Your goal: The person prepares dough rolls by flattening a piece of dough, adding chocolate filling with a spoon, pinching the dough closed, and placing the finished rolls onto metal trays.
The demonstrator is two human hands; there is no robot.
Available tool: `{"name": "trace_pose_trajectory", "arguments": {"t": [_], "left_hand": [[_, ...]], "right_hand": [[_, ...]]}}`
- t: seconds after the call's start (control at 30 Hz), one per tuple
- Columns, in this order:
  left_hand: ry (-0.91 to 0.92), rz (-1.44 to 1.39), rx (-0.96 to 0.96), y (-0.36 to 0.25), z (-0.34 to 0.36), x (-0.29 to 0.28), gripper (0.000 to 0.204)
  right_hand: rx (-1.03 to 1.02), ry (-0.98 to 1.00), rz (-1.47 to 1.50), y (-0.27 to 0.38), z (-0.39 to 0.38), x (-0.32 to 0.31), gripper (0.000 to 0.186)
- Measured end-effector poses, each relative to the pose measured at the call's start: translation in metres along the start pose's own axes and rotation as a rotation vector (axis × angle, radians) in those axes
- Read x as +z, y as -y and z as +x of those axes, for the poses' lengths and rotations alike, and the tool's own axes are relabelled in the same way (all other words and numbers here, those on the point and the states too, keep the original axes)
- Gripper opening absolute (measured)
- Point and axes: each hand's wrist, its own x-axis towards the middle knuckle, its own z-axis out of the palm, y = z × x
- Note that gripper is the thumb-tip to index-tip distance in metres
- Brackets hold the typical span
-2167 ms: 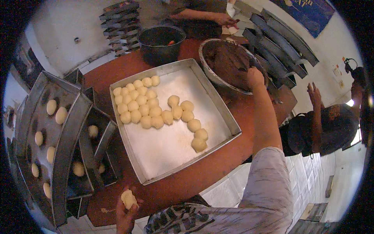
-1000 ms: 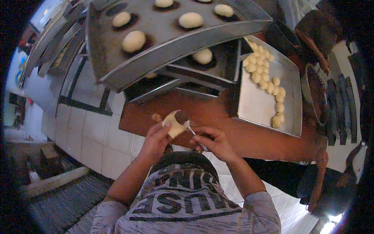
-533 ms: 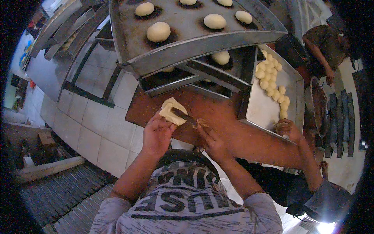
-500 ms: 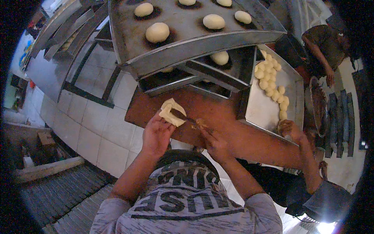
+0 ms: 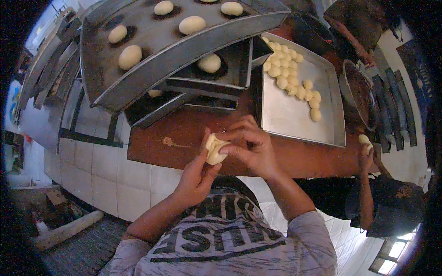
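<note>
My left hand (image 5: 198, 174) cups a pale piece of dough (image 5: 215, 151) above the near edge of the brown table. Its fingers wrap round the dough's left side and underside. From the right, my right hand (image 5: 251, 146) pinches the dough's upper edge between thumb and fingers. The dough is partly folded, with a hollow in its middle; what lies inside cannot be made out. No spatula shows in or beside either hand. A light brown smear (image 5: 172, 141) marks the table top (image 5: 152, 152) left of my hands.
Stacked metal trays with round dough balls (image 5: 130, 57) stand ahead on the left, the top tray's wall (image 5: 193, 55) facing me. A shallow tray (image 5: 299, 124) holds many small dough balls (image 5: 287, 76). At the right, a co-worker's hand (image 5: 366, 158) holds dough near a large bowl (image 5: 359, 94).
The flat dark spatula is gone from my right hand, which now pinches the dough's edge. The dough has gone from spread flat to partly folded. The co-worker's hand has left the small-ball tray.
</note>
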Motion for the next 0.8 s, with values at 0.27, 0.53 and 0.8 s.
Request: {"name": "trace_pose_trajectory", "arguments": {"t": [0.27, 0.53, 0.8], "left_hand": [[-0.150, -1.016, -0.350, -0.008, 0.035, -0.016, 0.033], [-0.121, -0.207, -0.128, 0.000, 0.024, -0.001, 0.038], [-0.173, -0.753, -0.423, 0.010, 0.035, -0.021, 0.031]], "right_hand": [[-0.375, -0.125, -0.580, 0.018, -0.020, 0.032, 0.036], [0.026, -0.193, -0.228, 0.015, -0.008, 0.019, 0.019], [-0.191, -0.177, -0.376, 0.018, -0.005, 0.025, 0.021]]}}
